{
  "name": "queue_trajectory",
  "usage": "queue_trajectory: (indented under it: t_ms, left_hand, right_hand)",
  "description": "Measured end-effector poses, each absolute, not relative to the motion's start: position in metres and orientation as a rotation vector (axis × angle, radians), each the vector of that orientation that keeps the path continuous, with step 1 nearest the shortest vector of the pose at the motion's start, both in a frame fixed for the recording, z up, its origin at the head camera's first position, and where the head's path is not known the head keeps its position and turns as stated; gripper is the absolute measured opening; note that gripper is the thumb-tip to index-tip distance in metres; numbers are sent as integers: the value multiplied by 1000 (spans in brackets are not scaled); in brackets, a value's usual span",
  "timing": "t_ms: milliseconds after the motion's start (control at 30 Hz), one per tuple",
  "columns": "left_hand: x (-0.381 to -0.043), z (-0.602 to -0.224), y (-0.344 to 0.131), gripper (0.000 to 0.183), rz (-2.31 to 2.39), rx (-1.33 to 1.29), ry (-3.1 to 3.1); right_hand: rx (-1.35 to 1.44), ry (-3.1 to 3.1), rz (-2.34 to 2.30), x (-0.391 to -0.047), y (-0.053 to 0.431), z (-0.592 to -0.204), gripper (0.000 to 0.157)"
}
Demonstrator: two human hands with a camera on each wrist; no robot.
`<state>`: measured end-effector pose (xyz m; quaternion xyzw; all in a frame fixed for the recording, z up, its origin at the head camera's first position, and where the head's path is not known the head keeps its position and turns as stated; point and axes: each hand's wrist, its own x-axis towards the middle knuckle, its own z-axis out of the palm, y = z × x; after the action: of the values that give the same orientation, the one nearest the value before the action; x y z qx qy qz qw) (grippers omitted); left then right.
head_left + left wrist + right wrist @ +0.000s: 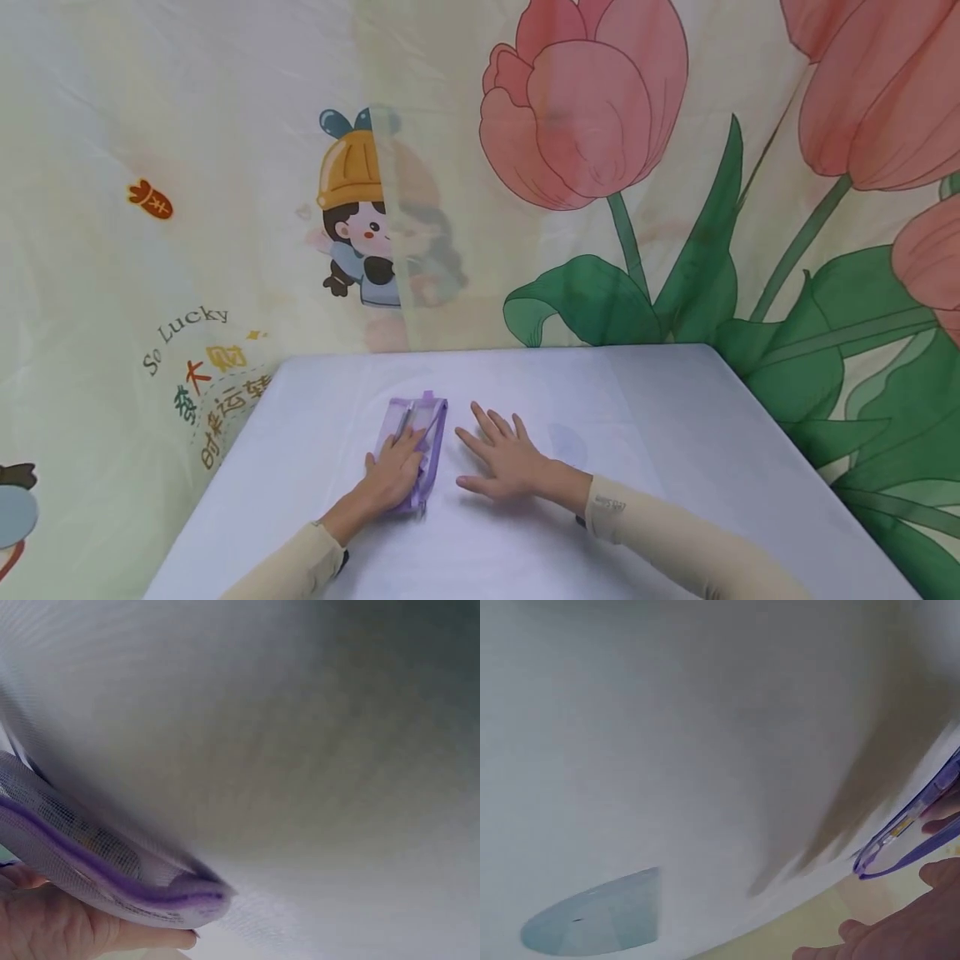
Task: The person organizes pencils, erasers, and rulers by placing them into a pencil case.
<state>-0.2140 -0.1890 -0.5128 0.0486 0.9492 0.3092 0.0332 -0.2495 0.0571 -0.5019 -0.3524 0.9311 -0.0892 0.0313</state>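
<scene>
A translucent mesh pencil case (396, 410) with purple edging lies lengthwise on the table, pens and other small items showing through it. My left hand (394, 472) rests flat on its top with the fingers extended. In the left wrist view the case's purple zipper edge (112, 879) runs beside part of that hand (56, 922). To the right of the case, my right hand (506, 458) hovers with fingers spread and holds nothing. The right wrist view catches some of its fingers (907, 922), with the case's purple rim (900, 864) beyond them.
A white cloth covers the table (540, 383), with a faint bluish printed shape (600, 919) near the right hand. Behind the table hangs a curtain (450, 125) printed with large tulips and a cartoon figure.
</scene>
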Motion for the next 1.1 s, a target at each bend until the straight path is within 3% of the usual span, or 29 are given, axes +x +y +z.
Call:
queue_trajectory:
  t_ms: [767, 1100]
  left_hand:
    - [-213, -510, -189, 53, 930, 157, 2919]
    - [-215, -513, -189, 53, 910, 149, 2924]
  right_hand:
    - [-854, 2995, -310, -270, 168, -506, 84]
    - [-620, 2933, -462, -279, 194, -505, 101]
